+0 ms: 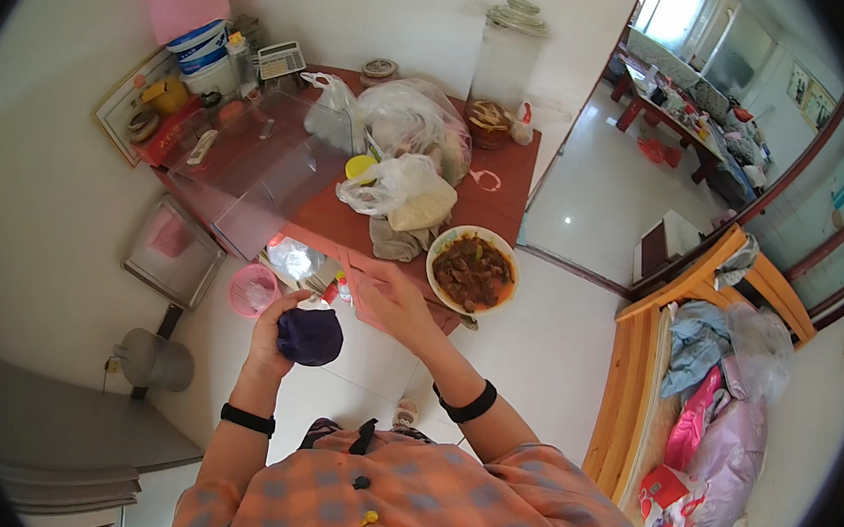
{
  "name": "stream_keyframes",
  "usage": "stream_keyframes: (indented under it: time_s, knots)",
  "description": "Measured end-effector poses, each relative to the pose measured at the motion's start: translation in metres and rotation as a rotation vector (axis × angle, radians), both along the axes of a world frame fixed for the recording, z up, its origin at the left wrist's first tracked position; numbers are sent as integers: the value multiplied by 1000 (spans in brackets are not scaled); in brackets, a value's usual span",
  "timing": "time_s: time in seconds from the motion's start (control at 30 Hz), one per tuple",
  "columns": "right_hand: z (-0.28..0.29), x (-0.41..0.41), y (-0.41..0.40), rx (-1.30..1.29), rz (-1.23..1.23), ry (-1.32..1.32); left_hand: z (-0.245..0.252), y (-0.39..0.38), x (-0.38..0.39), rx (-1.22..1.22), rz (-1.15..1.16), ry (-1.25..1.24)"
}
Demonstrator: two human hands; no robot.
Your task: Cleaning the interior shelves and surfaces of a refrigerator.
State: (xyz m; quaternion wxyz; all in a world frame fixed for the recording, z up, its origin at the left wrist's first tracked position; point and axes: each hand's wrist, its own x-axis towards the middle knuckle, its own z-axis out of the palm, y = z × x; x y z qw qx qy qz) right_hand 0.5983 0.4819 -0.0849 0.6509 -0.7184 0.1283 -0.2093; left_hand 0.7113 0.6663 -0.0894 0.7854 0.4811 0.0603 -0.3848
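Note:
A bundled dark purple cloth rests in my left hand, with the fingers partly hidden behind it. My right hand is slightly blurred, its fingers stretched out in front of the red wooden table; I see nothing held in it. Just beyond that hand, a white bowl of dark stewed food in red oil stands at the table's near right corner. A grey cloth lies beside the bowl, under a plastic bag of pale yellow grain or meal.
Plastic bags, a tall glass jar, a clear plastic cover and a calculator occupy the table. Below stands a pink basket. A wooden bench piled with clothes is at right, near a doorway.

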Motion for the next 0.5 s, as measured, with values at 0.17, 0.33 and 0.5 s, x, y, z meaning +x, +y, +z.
stream_keyframes:
  time_s: [0.17, 0.33, 0.5]
  knots:
    - [-15, 65, -55, -571, -389, -15, -12, 0, 52, -69, 2, -50]
    - [-4, 132, -92, -857, -554, 155, 2, -32, 100, -81, -89, -97]
    - [-6, 192, -111, -1018, -524, 681, -2, -47, 172, -200, -262, -57]
